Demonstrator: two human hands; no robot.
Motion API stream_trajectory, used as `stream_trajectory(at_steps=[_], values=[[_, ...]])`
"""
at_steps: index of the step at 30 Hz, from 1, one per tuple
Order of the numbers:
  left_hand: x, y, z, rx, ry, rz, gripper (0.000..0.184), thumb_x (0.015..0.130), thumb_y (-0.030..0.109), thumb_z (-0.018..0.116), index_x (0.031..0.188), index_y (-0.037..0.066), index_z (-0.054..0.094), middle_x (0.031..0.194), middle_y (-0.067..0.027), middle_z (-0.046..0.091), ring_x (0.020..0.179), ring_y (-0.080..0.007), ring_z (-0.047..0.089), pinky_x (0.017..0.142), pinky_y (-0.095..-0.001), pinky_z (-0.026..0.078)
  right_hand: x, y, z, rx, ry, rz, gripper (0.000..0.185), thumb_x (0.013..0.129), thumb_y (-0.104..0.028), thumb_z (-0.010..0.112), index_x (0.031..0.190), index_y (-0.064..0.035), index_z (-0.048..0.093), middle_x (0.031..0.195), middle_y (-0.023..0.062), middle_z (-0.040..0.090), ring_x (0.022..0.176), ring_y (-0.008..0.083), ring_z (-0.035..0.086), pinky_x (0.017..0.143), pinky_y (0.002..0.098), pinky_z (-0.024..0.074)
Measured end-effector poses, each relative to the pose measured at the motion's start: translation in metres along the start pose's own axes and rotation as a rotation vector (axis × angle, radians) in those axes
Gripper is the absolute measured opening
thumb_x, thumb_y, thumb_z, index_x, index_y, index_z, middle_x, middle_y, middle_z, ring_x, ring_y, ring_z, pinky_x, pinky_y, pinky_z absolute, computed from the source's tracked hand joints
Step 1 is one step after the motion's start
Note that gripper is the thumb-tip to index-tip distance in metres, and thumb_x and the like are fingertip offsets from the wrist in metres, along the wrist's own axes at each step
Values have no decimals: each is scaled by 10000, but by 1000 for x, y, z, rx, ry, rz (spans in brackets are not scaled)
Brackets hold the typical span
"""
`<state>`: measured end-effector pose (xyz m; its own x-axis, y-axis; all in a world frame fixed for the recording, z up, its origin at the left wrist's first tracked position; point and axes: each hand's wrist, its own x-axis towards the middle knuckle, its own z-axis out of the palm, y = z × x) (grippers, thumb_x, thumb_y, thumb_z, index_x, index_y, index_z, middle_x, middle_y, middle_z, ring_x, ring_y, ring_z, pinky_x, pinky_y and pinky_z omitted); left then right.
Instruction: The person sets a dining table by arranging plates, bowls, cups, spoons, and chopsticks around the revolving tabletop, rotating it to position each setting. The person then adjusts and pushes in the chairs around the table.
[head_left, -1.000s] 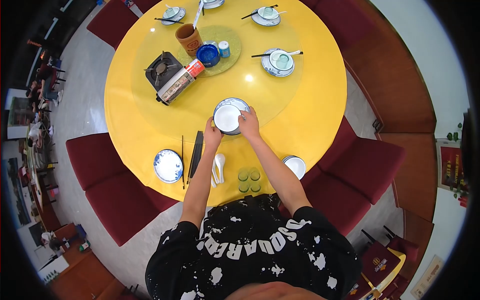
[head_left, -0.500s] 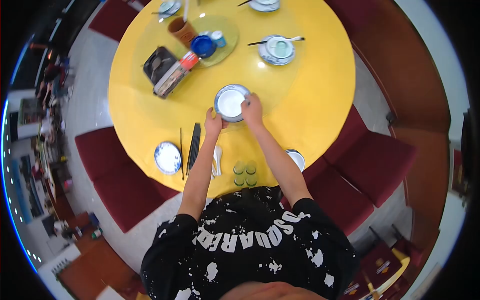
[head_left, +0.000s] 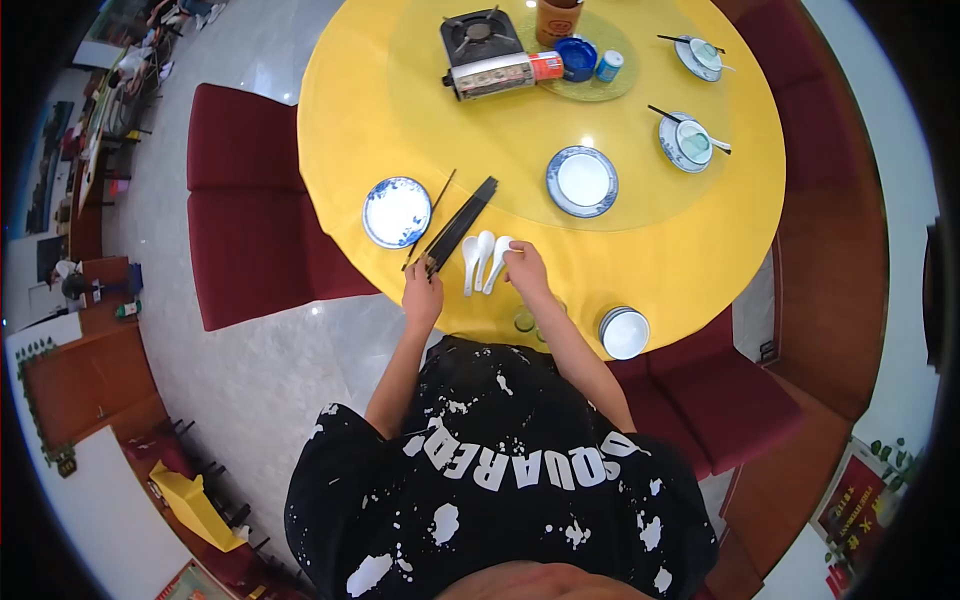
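My left hand (head_left: 423, 295) is at the near end of a bundle of dark chopsticks (head_left: 462, 228), its fingers closed around the tips there. One single chopstick (head_left: 433, 215) lies just left of the bundle. Beside the bundle are three white soup spoons (head_left: 484, 258). My right hand (head_left: 527, 271) pinches the rightmost spoon (head_left: 499, 264) near its upper end. A bowl (head_left: 583, 182) on a blue-rimmed plate (head_left: 554, 198) stands farther up the table, apart from both hands. Green-tinted glasses (head_left: 524, 320) are partly hidden by my right forearm.
On the yellow round table (head_left: 345, 120) are a blue-patterned plate stack (head_left: 397, 212), stacked bowls (head_left: 626, 334), two place settings at right, and a portable gas stove (head_left: 483, 45) beside a blue bowl (head_left: 576, 60) on the glass turntable. Maroon chairs (head_left: 245, 250) surround the table.
Both hands have let go of the plate and bowl, which stay on the table. They have come back toward me, the left to the chopsticks, the right to a spoon. My view has turned.
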<state>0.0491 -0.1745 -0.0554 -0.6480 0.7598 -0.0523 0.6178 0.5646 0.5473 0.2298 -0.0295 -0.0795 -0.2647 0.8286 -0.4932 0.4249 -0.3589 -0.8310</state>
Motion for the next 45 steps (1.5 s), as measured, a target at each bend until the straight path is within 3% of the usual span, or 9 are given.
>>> stream_trajectory(at_steps=[3,6,12,18,24,30,39,42,45], values=[[-6,-18,-12,31,39,-96,453,909,187,612,1322,43,495,1293,-216,486,1081,-421,584,855,-490,513,-19,-2,50,-318,152,-67,648,802,-207,653,1346,56,421,1164,274,538,959,399,623,852,445,519],[-2,-38,-9,-6,97,-192,424,933,214,593,1318,58,510,1297,-217,465,1077,-424,578,865,-487,506,-46,-26,63,-311,82,55,819,809,-199,635,1482,-2,213,1279,327,390,1041,490,565,932,494,482],[20,-63,10,-124,88,-63,303,942,236,588,1170,40,627,1147,-194,556,969,-399,613,829,-459,508,-61,-24,74,-385,99,86,941,799,-183,639,1534,-30,72,1256,330,415,1060,490,563,943,493,478],[38,-50,2,-138,-21,-163,284,911,230,640,1133,53,654,1016,-154,602,931,-328,623,829,-407,504,-52,-14,66,-337,95,55,931,788,-181,652,1521,9,110,1267,376,484,1150,490,545,979,483,464],[67,-66,-8,-148,-320,2,193,807,210,687,898,45,729,817,-182,685,787,-328,672,727,-433,537,-61,-20,50,-223,93,62,878,805,-189,635,1506,35,156,1134,315,625,1035,425,640,898,462,505],[74,-42,-30,214,-548,-11,326,714,298,715,820,-10,725,828,-207,701,822,-350,697,719,-434,551,-69,-14,50,-122,32,55,800,819,-199,611,1461,60,208,1106,318,633,1063,453,620,899,479,499],[66,-30,-25,332,-549,-62,338,709,322,719,823,3,731,867,-200,715,811,-363,695,695,-450,550,-82,10,57,-65,-93,112,659,847,-271,609,1393,43,417,1052,224,668,946,338,665,826,405,514],[71,-38,-28,299,-654,-68,348,713,324,737,808,-11,725,832,-183,716,764,-283,705,653,-403,545,-88,7,59,-7,-187,187,571,853,-300,620,1318,14,515,1011,192,679,913,300,670,817,381,515],[58,-52,-32,-78,-798,-186,319,777,308,735,814,-9,721,789,-112,710,710,-170,677,596,-324,506,-92,12,65,38,-270,126,508,882,-307,609,1283,-3,540,959,118,654,795,200,641,665,321,497]])
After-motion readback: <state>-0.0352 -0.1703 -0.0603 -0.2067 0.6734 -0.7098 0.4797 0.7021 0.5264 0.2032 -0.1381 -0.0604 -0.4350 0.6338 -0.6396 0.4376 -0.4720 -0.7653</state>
